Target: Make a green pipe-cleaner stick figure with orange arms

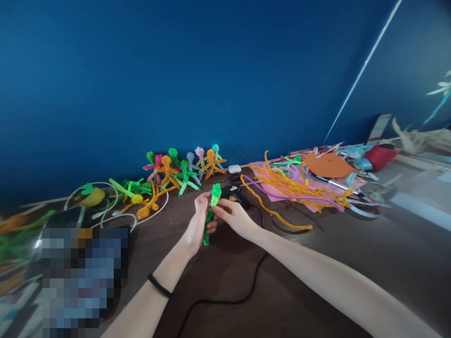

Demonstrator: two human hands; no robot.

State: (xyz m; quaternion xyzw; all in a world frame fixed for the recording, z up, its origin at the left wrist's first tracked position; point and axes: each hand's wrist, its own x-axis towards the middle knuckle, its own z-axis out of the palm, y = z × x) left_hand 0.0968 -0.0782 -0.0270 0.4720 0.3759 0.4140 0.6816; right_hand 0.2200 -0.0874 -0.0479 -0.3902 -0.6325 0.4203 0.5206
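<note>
Both of my hands meet over the table around a green pipe-cleaner figure [216,191] with a rounded head on top and limbs hanging down. My left hand [197,220] wraps its fingers round the figure's body from the left. From the right, my right hand [234,216] pinches it just under the head, where a paler green band shows. Part of the body is hidden by my fingers. Just behind my hands lies a black glue gun [240,196], its cord [255,277] curving toward me.
Several finished pipe-cleaner figures [169,171] stand against the blue wall. A white earbud case [234,169] sits beside them. Loose orange pipe cleaners [299,192] lie on pink paper at right, near an orange sheet [329,165]. White cable [114,206] loops at left, by a blurred-out screen [88,277].
</note>
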